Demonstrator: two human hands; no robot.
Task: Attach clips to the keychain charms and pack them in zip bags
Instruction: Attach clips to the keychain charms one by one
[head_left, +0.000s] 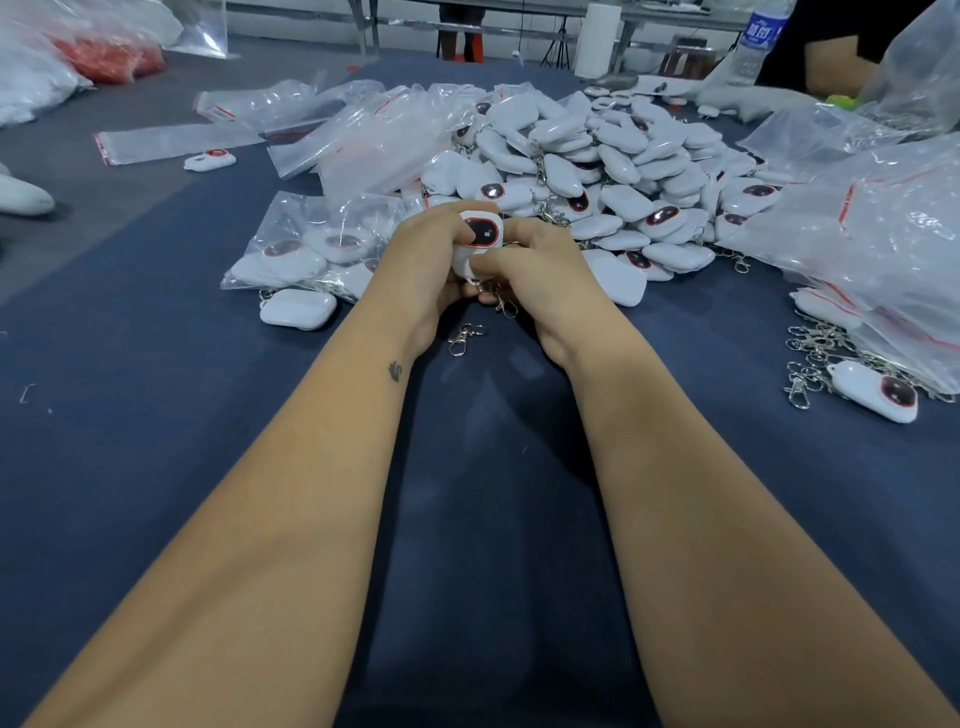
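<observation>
Two bare hands are seen meeting at the middle of the dark blue cloth-covered bench (156, 415), and one white rounded plastic keychain charm (480, 236) with a dark, red-rimmed oval face is gripped between them. The left hand (426, 270) is curled round the charm's left side; the right hand (535, 270) pinches its lower end, where a silver metal clip (504, 304) hangs partly hidden under the fingers (whether it is already hooked on cannot be made out). A second loose silver clip (464, 338) lies on the cloth just below the wrists.

Toward the far edge, a large heap of identical white charms (623, 171) is piled, several showing chains. Left of the hands, a clear zip bag (306, 244) holding several charms lies flat, with one white charm (297, 309) just beside its near corner. Empty clear zip bags with red strips (363, 130) are stacked behind it. At the right edge, more clear bags (883, 218) are cut off by the frame, with a tangle of silver clips (815, 348) and a single charm (878, 392) beside them.
</observation>
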